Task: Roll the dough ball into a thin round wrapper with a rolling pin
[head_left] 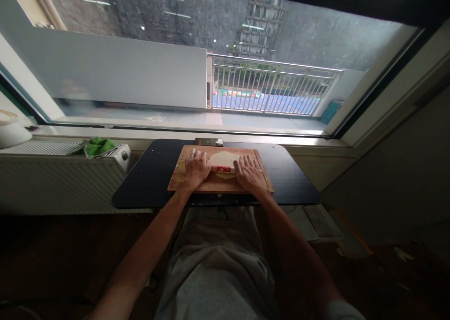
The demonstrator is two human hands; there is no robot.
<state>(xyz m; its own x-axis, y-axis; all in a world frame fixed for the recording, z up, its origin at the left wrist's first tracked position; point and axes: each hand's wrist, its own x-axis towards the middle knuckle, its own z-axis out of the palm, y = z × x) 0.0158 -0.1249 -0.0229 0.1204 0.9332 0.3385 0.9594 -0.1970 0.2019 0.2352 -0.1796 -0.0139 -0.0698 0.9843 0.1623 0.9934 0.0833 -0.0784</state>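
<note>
A wooden rolling pin [225, 169] with a red and white label lies crosswise over a flat, roundish sheet of pale dough [224, 159]. My left hand [197, 168] is on the pin's left end, its fingers curled over it. On the right end rests my right hand [250, 173], palm down, with fingers stretched forward and spread; the pin's end is hidden beneath it. Whitish flour or dough marks the fingers. Both dough and pin are on a wooden cutting board [221, 187].
The board lies on a black table [140, 181] with rounded corners, below a window. A small dark box [208, 142] sits behind the board. At left, a green cloth [100, 147] lies on a white radiator [66, 181], near a white pot-like vessel [13, 131].
</note>
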